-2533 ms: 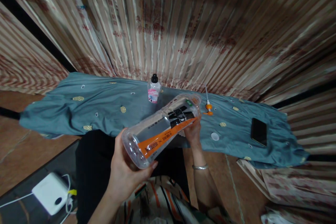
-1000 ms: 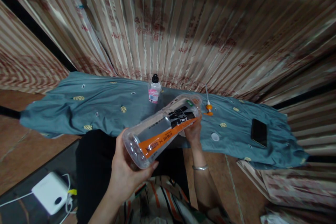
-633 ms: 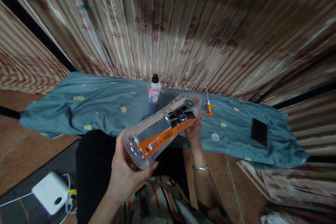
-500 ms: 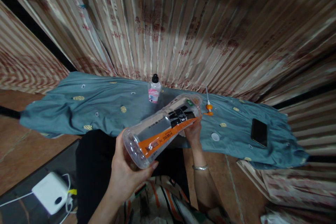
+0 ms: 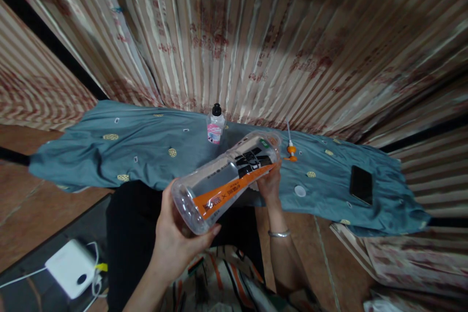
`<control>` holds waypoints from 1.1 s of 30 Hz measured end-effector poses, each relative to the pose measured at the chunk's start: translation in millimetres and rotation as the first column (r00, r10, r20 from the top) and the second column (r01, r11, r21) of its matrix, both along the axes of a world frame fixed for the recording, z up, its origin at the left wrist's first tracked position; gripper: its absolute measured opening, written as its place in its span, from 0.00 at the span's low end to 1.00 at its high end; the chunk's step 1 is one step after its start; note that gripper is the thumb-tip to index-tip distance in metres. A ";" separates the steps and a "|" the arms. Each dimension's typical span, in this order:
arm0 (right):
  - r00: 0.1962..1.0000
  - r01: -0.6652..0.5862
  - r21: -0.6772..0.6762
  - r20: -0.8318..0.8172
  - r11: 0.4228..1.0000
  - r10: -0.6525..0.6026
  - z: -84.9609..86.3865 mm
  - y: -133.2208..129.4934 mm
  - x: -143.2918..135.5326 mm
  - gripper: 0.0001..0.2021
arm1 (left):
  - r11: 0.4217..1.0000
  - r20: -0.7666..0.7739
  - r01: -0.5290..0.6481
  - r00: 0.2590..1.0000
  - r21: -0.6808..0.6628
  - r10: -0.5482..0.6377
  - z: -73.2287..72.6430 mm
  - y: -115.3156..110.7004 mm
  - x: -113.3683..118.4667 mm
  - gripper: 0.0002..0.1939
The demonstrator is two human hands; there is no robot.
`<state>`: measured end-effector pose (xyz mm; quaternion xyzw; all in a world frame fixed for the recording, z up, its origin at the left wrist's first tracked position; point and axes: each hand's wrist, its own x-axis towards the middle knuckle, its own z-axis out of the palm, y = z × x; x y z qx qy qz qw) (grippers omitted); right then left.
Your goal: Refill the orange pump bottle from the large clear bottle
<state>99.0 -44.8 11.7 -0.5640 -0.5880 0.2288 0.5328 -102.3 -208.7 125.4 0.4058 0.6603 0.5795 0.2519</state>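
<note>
A large clear bottle [image 5: 226, 180] with an orange and black label lies tilted between my hands, its base toward me at the lower left. My left hand [image 5: 179, 239] wraps round the base end. My right hand [image 5: 269, 183], below a silver bracelet, grips the far end from underneath; its fingers are partly hidden by the bottle. Beyond the bottle stands a small bottle [image 5: 214, 129] with a black cap and pink label. An orange pump head [image 5: 291, 150] with a pale tube lies just right of the large bottle. A white round disc [image 5: 300, 191] lies nearer me.
The narrow surface is covered by a teal cloth [image 5: 146, 131]. A black phone [image 5: 361, 185] lies at its right. A striped curtain [image 5: 234, 48] hangs behind. At the lower left, a white device [image 5: 70, 269] with cables rests on a dark surface.
</note>
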 end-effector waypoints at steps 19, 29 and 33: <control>0.998 -0.035 0.031 -0.042 0.999 0.036 -1.6 0.7 0.1 0.30 | 1.000 -0.018 0.011 1.000 0.015 -0.011 -7.2 -4.3 -1.2 0.44; 1.000 0.002 -0.024 -0.021 1.000 -0.002 -4.6 0.5 1.6 0.32 | 0.997 -0.033 0.051 0.998 0.051 -0.049 -7.4 -3.3 -2.8 0.43; 1.000 0.001 -0.035 -0.015 0.999 -0.002 -2.2 -0.7 1.4 0.30 | 0.998 -0.019 0.050 0.999 0.047 -0.049 -6.2 -1.5 -0.9 0.43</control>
